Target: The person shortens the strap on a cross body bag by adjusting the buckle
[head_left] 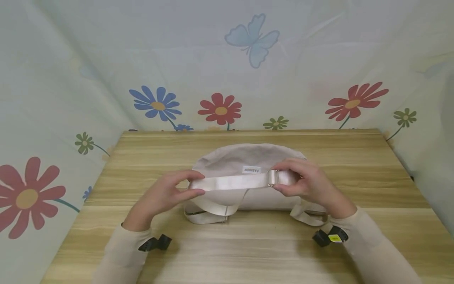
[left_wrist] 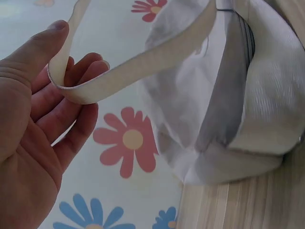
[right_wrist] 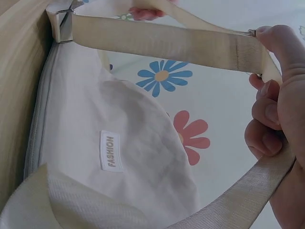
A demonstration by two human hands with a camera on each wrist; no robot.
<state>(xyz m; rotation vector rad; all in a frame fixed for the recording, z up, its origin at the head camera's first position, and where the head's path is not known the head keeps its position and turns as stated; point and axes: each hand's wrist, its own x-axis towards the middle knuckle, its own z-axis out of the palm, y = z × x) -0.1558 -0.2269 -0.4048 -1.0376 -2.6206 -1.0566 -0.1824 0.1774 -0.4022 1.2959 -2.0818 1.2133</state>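
A cream fabric bag lies on the wooden table, its small white FASHION label facing me upside down. My left hand pinches one part of the pale webbing strap between thumb and fingers; the left wrist view shows the strap looped through that hand. At the other end, my right hand grips the strap beside a metal slider buckle. Between both hands the strap is stretched above the bag. In the right wrist view, another metal slider sits on the strap near the bag's zipper.
Loose strap loops lie in front of the bag on the wooden table. Behind and beside the table hangs a pale sheet printed with flowers and a butterfly. Each wrist carries a small black camera.
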